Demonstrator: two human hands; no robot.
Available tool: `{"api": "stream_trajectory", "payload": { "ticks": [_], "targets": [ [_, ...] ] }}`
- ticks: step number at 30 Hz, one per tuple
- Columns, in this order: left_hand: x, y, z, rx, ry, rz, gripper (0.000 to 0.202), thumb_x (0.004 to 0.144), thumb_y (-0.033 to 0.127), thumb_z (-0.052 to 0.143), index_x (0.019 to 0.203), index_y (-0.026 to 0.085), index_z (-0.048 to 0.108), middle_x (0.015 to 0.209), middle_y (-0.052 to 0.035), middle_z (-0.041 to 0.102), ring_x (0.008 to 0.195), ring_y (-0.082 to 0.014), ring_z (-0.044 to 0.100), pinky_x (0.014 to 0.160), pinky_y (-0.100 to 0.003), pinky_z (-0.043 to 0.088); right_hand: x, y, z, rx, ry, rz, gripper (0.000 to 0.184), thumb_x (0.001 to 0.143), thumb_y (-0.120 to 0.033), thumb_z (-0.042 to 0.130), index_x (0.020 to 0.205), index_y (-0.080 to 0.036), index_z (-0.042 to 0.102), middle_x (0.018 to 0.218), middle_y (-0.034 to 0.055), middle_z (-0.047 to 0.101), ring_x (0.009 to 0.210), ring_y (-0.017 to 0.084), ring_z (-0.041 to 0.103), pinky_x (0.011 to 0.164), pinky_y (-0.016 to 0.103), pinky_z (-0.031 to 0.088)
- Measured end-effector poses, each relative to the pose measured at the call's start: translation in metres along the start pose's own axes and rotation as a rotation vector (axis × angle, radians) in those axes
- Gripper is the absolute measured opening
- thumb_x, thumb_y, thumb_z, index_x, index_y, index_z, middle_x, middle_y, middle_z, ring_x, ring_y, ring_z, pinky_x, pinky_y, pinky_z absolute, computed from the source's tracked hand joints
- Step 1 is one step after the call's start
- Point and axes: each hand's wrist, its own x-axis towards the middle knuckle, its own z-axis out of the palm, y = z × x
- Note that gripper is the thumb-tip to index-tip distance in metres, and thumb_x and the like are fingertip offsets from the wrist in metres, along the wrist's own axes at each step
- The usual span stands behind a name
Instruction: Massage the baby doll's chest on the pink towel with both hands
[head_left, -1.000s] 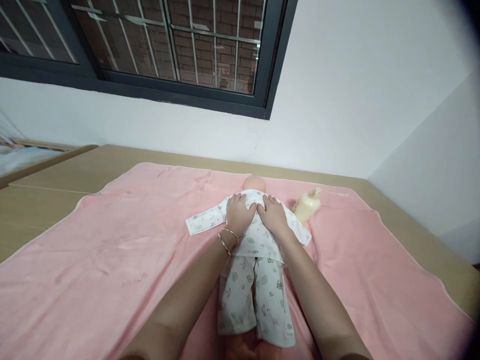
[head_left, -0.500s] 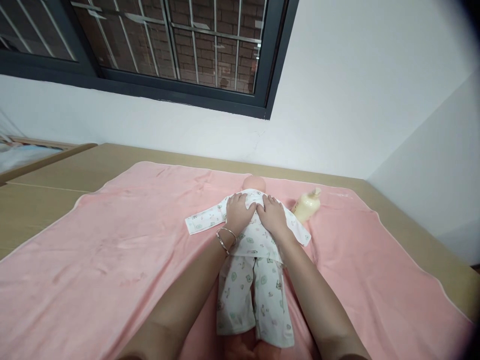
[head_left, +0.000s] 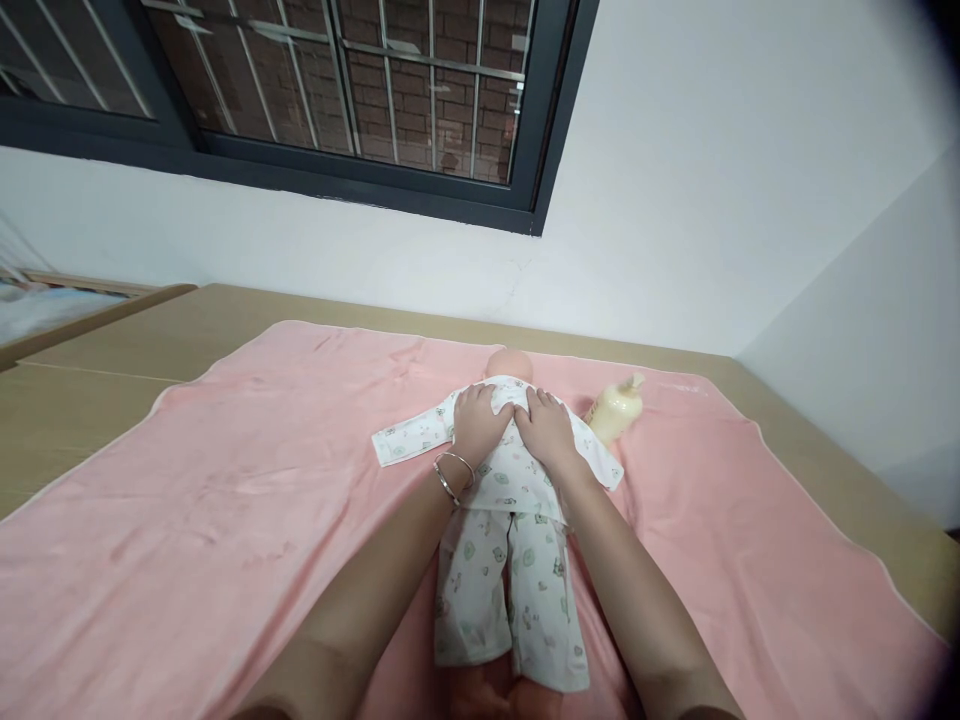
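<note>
A baby doll point(head_left: 507, 364) in a white printed shirt point(head_left: 517, 470) and matching trousers point(head_left: 510, 590) lies on a pink towel point(head_left: 225, 520), its head pointing away from me. My left hand point(head_left: 480, 424), with thin bangles on the wrist, rests flat on the doll's left shoulder and chest. My right hand point(head_left: 546, 428) lies flat beside it on the other shoulder. The fingers of both hands are stretched out and press on the shirt near the collar. One empty sleeve point(head_left: 409, 441) sticks out to the left.
A pale yellow bottle point(head_left: 616, 408) lies on the towel just right of the doll. The towel covers a tan wooden surface point(head_left: 97, 370) against a white wall. A barred dark-framed window point(head_left: 337, 90) is above.
</note>
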Motion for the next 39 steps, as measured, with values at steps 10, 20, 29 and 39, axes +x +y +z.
{"api": "stream_trajectory", "payload": {
  "ticks": [10, 20, 29, 39],
  "targets": [
    [0.000, -0.003, 0.003, -0.019, 0.012, 0.001, 0.042, 0.087, 0.035, 0.063, 0.124, 0.015, 0.067, 0.130, -0.0130, 0.068, 0.128, -0.0309, 0.058, 0.116, -0.045, 0.040, 0.001, 0.000, 0.002, 0.015, 0.005, 0.011, 0.059, 0.106, -0.040, 0.032, 0.156, -0.012, 0.040, 0.161, 0.0169, 0.042, 0.150, 0.032, 0.035, 0.122, 0.046, 0.024],
    [0.000, -0.002, 0.000, -0.011, 0.006, 0.022, 0.041, 0.087, 0.033, 0.062, 0.124, 0.015, 0.066, 0.130, -0.0136, 0.068, 0.127, -0.0308, 0.058, 0.116, -0.046, 0.041, 0.007, 0.007, 0.004, 0.091, -0.016, 0.012, 0.059, 0.104, -0.043, 0.035, 0.157, -0.016, 0.041, 0.164, 0.0138, 0.038, 0.153, 0.030, 0.031, 0.124, 0.047, 0.021],
    [-0.002, -0.001, -0.001, 0.035, -0.040, 0.022, 0.046, 0.089, 0.032, 0.060, 0.132, 0.016, 0.063, 0.140, -0.0128, 0.064, 0.137, -0.0310, 0.052, 0.121, -0.047, 0.035, 0.006, 0.008, 0.005, 0.121, -0.014, 0.017, 0.061, 0.104, -0.044, 0.036, 0.157, -0.015, 0.040, 0.165, 0.0137, 0.035, 0.154, 0.031, 0.028, 0.125, 0.050, 0.019],
    [-0.007, 0.004, -0.003, 0.117, 0.003, 0.144, 0.035, 0.094, 0.028, 0.051, 0.122, 0.017, 0.070, 0.134, -0.0120, 0.070, 0.128, -0.0272, 0.061, 0.113, -0.041, 0.045, -0.008, -0.010, -0.008, 0.000, 0.005, -0.025, 0.055, 0.105, -0.032, 0.030, 0.151, -0.008, 0.045, 0.156, 0.0211, 0.047, 0.147, 0.032, 0.041, 0.122, 0.050, 0.019]
  ]
}}
